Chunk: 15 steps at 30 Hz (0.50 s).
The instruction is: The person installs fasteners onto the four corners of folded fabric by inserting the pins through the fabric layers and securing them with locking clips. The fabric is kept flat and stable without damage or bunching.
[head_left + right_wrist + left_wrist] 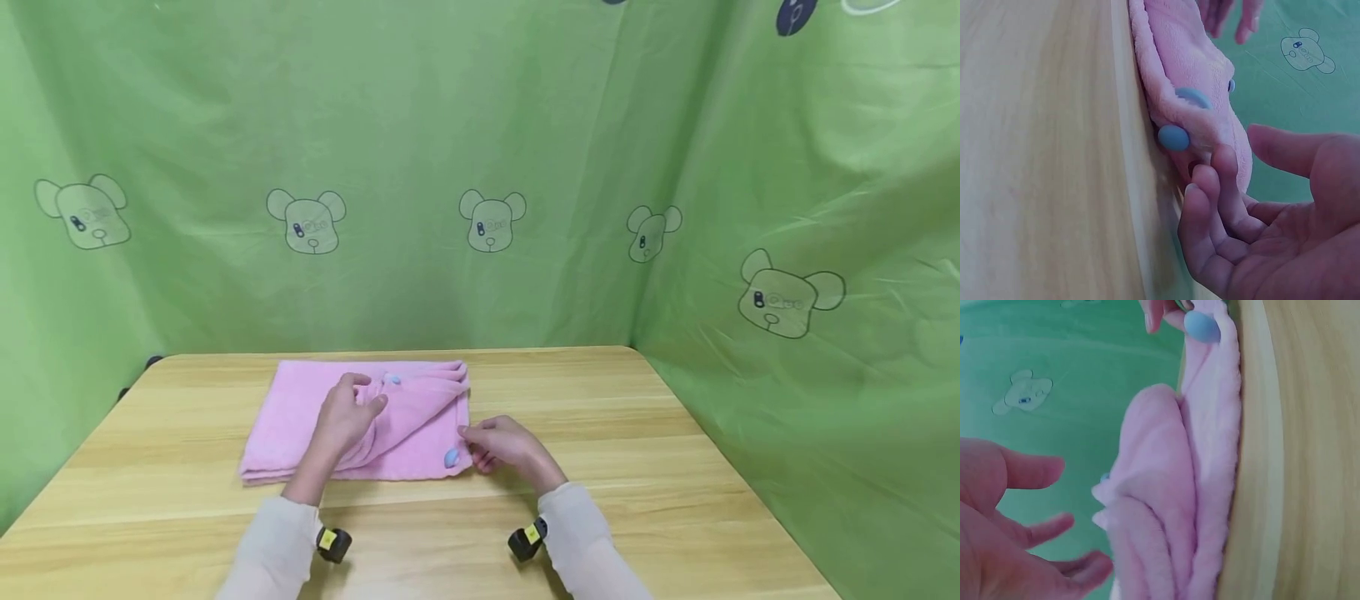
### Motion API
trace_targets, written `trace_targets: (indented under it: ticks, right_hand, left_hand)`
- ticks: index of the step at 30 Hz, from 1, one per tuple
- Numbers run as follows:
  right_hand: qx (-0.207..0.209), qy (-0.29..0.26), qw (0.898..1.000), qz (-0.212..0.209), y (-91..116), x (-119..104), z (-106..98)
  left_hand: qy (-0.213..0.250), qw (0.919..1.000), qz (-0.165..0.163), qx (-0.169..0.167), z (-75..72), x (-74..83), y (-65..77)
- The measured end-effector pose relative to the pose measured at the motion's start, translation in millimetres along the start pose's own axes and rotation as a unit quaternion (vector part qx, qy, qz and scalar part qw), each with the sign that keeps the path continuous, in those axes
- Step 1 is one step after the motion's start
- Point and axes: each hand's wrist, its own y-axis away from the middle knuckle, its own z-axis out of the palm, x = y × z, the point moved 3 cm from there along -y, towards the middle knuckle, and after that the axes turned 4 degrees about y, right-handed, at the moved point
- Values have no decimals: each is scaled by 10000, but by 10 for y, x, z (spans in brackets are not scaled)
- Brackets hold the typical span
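Note:
A pink plush cloth (300, 400), perhaps a garment or blanket, lies folded on the table, its upper layer turned back in a diagonal fold. A light blue button-like piece (452, 457) sits at its near right corner, and another blue piece (393, 379) shows further back on the fold. My left hand (347, 417) hovers over the cloth with its fingers spread; the left wrist view shows a gap between this hand (1022, 525) and the fabric. At the right corner, my right hand (510, 446) touches the edge, thumb apart from bent fingers (1200, 206).
The wooden table (645, 517) extends around the cloth. Green curtains (405, 108) with bear-head prints hang behind it and at both sides. Black wrist cameras (333, 544) are strapped at both light sleeves (273, 542).

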Motion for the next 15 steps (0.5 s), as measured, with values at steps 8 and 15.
trace_targets:
  ticks: [8,15]
  right_hand:
    - [23,-68,9999,-97,-2,9,2]
    - [19,0,9998,-198,-12,2,23]
  left_hand:
    - [1411,9823,-1138,-469,41,-202,-70]
    - [3574,9181,-1592,-626,81,-209,-90]
